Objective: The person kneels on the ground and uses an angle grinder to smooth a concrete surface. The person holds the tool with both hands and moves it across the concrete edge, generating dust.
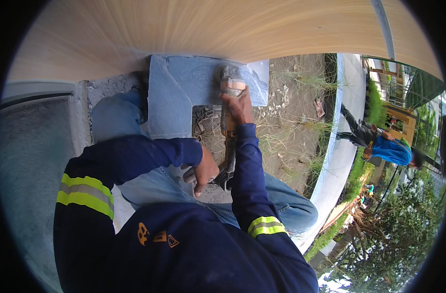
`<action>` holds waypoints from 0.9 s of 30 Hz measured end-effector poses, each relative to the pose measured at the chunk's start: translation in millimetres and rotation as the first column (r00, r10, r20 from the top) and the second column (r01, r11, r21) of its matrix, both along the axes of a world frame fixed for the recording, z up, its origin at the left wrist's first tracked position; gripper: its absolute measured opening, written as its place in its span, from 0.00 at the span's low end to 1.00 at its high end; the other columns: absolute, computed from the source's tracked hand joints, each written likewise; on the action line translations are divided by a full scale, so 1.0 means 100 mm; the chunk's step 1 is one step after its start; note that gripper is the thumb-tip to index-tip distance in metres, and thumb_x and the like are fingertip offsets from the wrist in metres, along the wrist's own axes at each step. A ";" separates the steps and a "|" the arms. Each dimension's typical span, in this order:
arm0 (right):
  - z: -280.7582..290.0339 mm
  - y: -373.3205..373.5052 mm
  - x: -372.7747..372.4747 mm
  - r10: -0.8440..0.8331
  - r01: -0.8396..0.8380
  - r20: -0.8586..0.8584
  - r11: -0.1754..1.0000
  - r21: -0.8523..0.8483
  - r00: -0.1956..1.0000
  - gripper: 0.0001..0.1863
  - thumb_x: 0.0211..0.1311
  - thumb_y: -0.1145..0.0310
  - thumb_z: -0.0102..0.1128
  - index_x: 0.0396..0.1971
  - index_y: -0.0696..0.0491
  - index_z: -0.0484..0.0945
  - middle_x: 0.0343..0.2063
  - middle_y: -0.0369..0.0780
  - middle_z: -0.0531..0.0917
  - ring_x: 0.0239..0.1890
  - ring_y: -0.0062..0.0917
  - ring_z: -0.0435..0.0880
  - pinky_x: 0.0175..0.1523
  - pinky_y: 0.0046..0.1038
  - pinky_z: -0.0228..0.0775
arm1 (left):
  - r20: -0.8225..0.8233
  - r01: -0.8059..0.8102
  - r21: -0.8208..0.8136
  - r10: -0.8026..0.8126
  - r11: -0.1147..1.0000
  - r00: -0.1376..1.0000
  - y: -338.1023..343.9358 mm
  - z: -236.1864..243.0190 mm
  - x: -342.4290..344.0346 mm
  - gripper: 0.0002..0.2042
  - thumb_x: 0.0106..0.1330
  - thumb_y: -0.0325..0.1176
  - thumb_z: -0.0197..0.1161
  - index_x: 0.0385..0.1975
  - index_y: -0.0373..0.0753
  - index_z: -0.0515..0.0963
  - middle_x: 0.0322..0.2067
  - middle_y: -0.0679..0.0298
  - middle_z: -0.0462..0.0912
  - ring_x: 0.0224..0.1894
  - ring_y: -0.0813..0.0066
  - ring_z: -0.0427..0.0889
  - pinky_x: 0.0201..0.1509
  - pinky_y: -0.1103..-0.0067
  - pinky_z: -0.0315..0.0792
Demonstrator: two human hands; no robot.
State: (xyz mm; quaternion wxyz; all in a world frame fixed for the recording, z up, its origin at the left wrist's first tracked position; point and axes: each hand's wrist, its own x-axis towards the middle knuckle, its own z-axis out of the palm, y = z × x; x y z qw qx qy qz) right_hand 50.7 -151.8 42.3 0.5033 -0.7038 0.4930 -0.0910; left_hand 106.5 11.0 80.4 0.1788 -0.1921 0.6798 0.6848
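Note:
My right hand [238, 106] grips an orange and black angle grinder [228, 128], whose head rests on an L-shaped blue-grey stone slab [169, 93] against a pale wood-toned surface [184, 29]. My left hand [202, 172] hangs over my thigh, left of the tool's lower end, fingers loosely bent and apart, with nothing visible in them. The slab's inner cut edge surrounds dry grass and soil below the tool. My jeans-clad legs show beneath both forearms.
Bare soil with grass tufts and rubble [296, 122] lies right of the slab, bordered by a pale concrete path [347, 93] where a person in a blue shirt [389, 149] stands. A grey framed panel [37, 161] is at left; trees [389, 239] and greenery lie beyond.

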 end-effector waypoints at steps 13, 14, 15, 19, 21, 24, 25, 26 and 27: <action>0.12 0.46 0.07 0.189 -0.195 -0.156 0.980 -0.028 0.970 0.40 0.47 0.60 0.75 0.57 0.61 0.66 0.43 0.54 0.84 0.45 0.42 0.86 0.51 0.36 0.77 | -0.335 -0.071 0.246 0.153 0.967 0.930 -0.26 0.30 0.46 0.23 0.60 0.51 0.77 0.38 0.34 0.83 0.35 0.60 0.88 0.38 0.73 0.88 0.34 0.75 0.83; 0.10 0.44 0.09 0.203 -0.208 -0.142 0.978 -0.019 0.969 0.39 0.46 0.61 0.76 0.57 0.61 0.66 0.43 0.53 0.84 0.44 0.40 0.86 0.51 0.36 0.77 | -0.363 -0.090 0.276 0.190 0.957 0.912 -0.28 0.31 0.52 0.23 0.60 0.51 0.76 0.39 0.34 0.83 0.35 0.60 0.88 0.38 0.74 0.88 0.34 0.76 0.83; 0.08 0.43 0.12 0.219 -0.222 -0.127 0.975 -0.008 0.967 0.39 0.46 0.62 0.76 0.57 0.61 0.67 0.43 0.51 0.84 0.44 0.38 0.86 0.51 0.35 0.78 | -0.363 -0.122 0.277 0.222 0.953 0.905 -0.29 0.32 0.59 0.23 0.60 0.51 0.77 0.40 0.34 0.83 0.35 0.60 0.88 0.38 0.74 0.88 0.34 0.76 0.83; -0.04 0.20 0.09 0.144 -0.144 0.014 0.989 0.025 0.990 0.38 0.46 0.65 0.76 0.56 0.60 0.68 0.43 0.47 0.85 0.43 0.33 0.85 0.50 0.33 0.78 | -0.390 -0.282 0.225 0.351 0.933 0.851 -0.32 0.39 0.88 0.24 0.60 0.50 0.77 0.41 0.33 0.84 0.36 0.60 0.89 0.38 0.73 0.87 0.38 0.77 0.82; -0.15 -0.01 -0.01 0.062 -0.064 0.043 0.997 0.043 0.997 0.37 0.47 0.66 0.75 0.56 0.60 0.68 0.43 0.48 0.86 0.44 0.34 0.86 0.51 0.33 0.78 | -0.461 -0.387 0.184 0.427 0.904 0.778 -0.39 0.41 1.11 0.24 0.60 0.50 0.78 0.41 0.33 0.84 0.36 0.59 0.89 0.38 0.73 0.87 0.41 0.77 0.81; -0.02 -0.21 -0.11 -0.034 0.034 -0.009 0.999 -0.020 0.999 0.36 0.48 0.67 0.75 0.56 0.61 0.67 0.44 0.48 0.84 0.43 0.31 0.85 0.48 0.32 0.79 | -0.460 -0.609 0.258 0.650 0.750 0.605 -0.43 0.53 1.67 0.23 0.59 0.46 0.79 0.42 0.31 0.83 0.36 0.55 0.89 0.40 0.72 0.88 0.43 0.77 0.80; 0.08 -0.22 -0.09 -0.079 0.079 -0.011 0.997 -0.009 0.997 0.36 0.48 0.67 0.75 0.56 0.61 0.67 0.44 0.48 0.83 0.42 0.31 0.85 0.47 0.32 0.79 | -0.491 -0.698 0.262 0.715 0.666 0.498 -0.40 0.50 1.85 0.24 0.60 0.47 0.77 0.43 0.31 0.82 0.37 0.54 0.89 0.40 0.70 0.88 0.43 0.76 0.81; 0.09 -0.28 -0.14 -0.100 0.099 -0.039 0.995 -0.032 0.994 0.37 0.48 0.67 0.75 0.57 0.62 0.67 0.44 0.47 0.83 0.42 0.31 0.85 0.47 0.32 0.79 | -0.522 -0.773 0.271 0.763 0.573 0.383 -0.35 0.50 1.98 0.24 0.61 0.48 0.76 0.44 0.32 0.82 0.38 0.53 0.89 0.41 0.68 0.89 0.43 0.76 0.81; 0.06 -0.36 -0.23 -0.123 0.120 -0.068 0.991 -0.058 0.990 0.38 0.47 0.67 0.76 0.57 0.62 0.67 0.43 0.47 0.83 0.41 0.30 0.84 0.46 0.32 0.79 | -0.544 -0.832 0.281 0.793 0.479 0.274 -0.30 0.51 2.05 0.25 0.61 0.50 0.75 0.45 0.32 0.82 0.38 0.53 0.89 0.41 0.68 0.89 0.41 0.76 0.81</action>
